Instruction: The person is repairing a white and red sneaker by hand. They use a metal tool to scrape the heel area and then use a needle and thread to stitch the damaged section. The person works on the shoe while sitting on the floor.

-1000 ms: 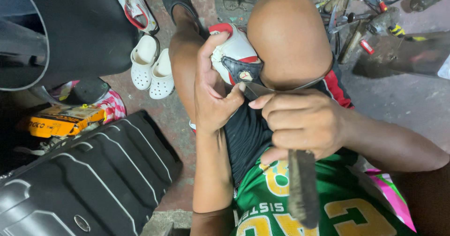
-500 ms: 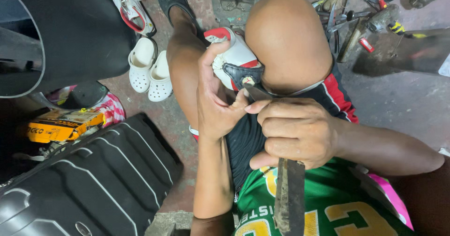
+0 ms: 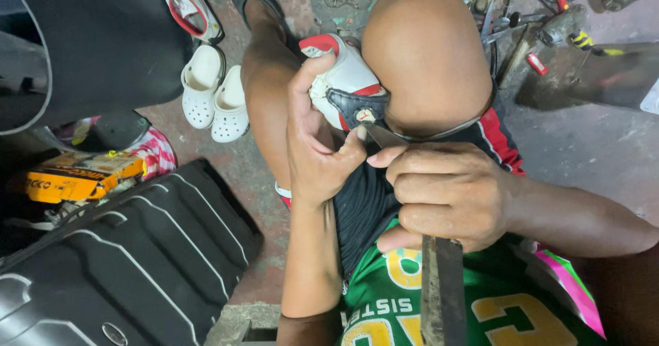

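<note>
A white, red and black sneaker (image 3: 343,78) is wedged between my legs, against my right knee (image 3: 425,51). My left hand (image 3: 319,140) grips the sneaker from the side, with its thumb next to the dark heel tab (image 3: 358,107). My right hand (image 3: 449,191) is closed around a long flat metal blade (image 3: 439,291). The blade's tip (image 3: 379,134) touches the heel tab. The blade's wide rear end runs down over my green jersey.
A pair of white clogs (image 3: 213,99) lies on the concrete floor at the left. A black ribbed plastic panel (image 3: 123,263) fills the lower left, with a yellow box (image 3: 68,178) beside it. Several hand tools (image 3: 542,23) lie at the upper right.
My right hand and the blade have shifted slightly toward the heel tab. The view has tilted a little; my left hand keeps its grip on the sneaker.
</note>
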